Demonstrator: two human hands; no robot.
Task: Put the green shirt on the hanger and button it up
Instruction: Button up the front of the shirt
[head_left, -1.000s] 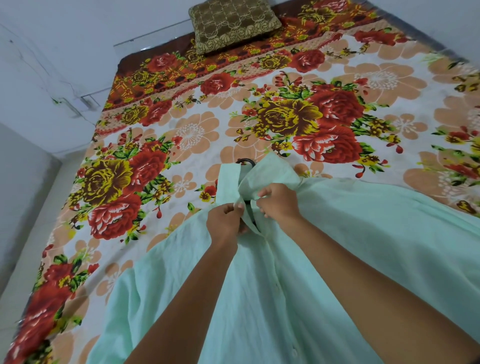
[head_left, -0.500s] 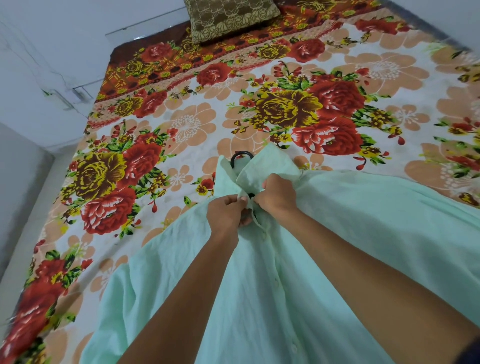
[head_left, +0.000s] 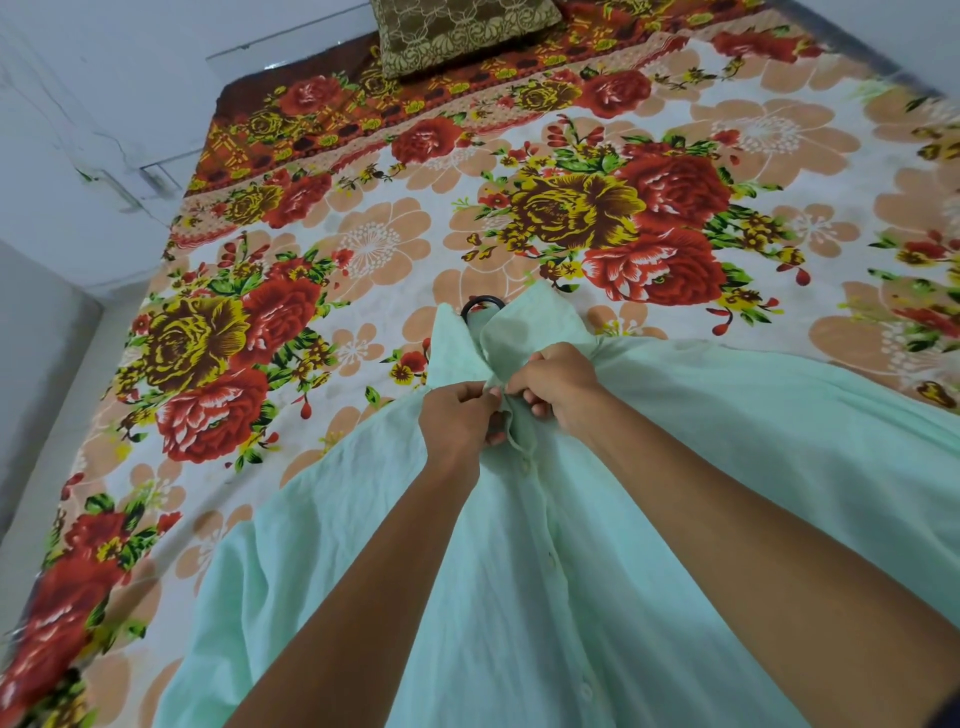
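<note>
Head view shows me the green shirt (head_left: 597, 571) spread front-up on the floral bedsheet (head_left: 363, 249), its collar pointing toward the far pillow (head_left: 467, 31). I see the black hanger hook (head_left: 480, 306) poking out of the collar. My left hand (head_left: 457, 423) pinches the left edge of the placket just below the collar, fingers curled on the cloth. My right hand (head_left: 558, 382) grips the opposite edge, touching the left. Lower buttons look fastened; whether the top one is, I cannot tell.
</note>
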